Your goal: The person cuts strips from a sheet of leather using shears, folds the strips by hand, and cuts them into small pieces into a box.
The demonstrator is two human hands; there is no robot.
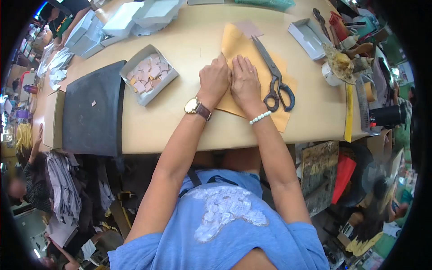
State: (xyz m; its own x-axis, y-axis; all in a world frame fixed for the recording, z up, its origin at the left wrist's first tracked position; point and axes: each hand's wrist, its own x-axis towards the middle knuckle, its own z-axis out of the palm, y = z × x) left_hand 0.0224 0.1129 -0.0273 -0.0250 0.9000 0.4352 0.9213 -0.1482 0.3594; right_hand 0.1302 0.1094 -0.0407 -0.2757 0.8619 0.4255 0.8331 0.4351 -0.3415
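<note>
A yellow-orange sheet (235,39), like leather or thick paper, lies on the table under my hands. My left hand (214,77), with a wristwatch (192,106), is closed at the sheet's left edge, its fingertips on that edge. My right hand (245,81), wearing a beaded bracelet (260,118), lies flat on the sheet with fingers stretched forward, touching the left hand. Large dark-handled scissors (273,72) rest on the sheet right of my right hand, blades a little apart. A pinkish piece (249,28) shows beyond the sheet's top edge.
Left of my hands stands an open box (170,79) of small pink and orange pieces. A black board (92,108) lies farther left. White boxes (85,33) line the far left side. At right are a white tray (306,38), a cup (330,74) and a yellow strip (348,112).
</note>
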